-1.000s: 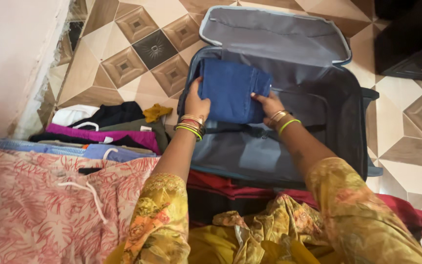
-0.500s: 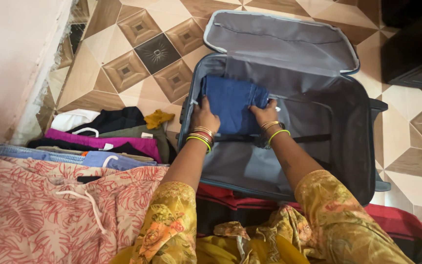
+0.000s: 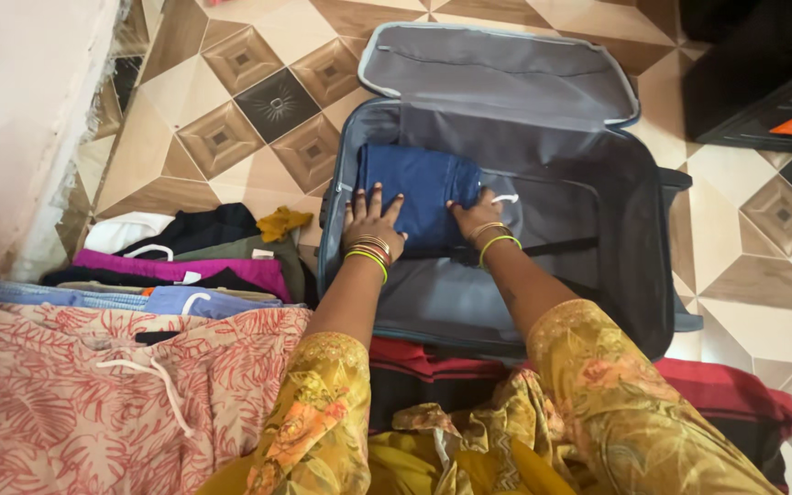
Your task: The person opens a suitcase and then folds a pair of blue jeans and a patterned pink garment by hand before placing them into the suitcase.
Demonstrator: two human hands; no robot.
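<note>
Patterned brown and cream floor tiles (image 3: pixel 231 137) run under everything, with a pink leaf-print cloth (image 3: pixel 75 394) near you on the left and a stack of folded clothes (image 3: pixel 185 257) just beyond it. Right of that stack, your left hand (image 3: pixel 373 225) lies flat with fingers spread on the folded blue garment (image 3: pixel 419 188), which sits in the far left corner of the open grey suitcase (image 3: pixel 598 211). Your right hand (image 3: pixel 474 215) presses the garment's right edge, fingers open and gripping nothing.
</note>
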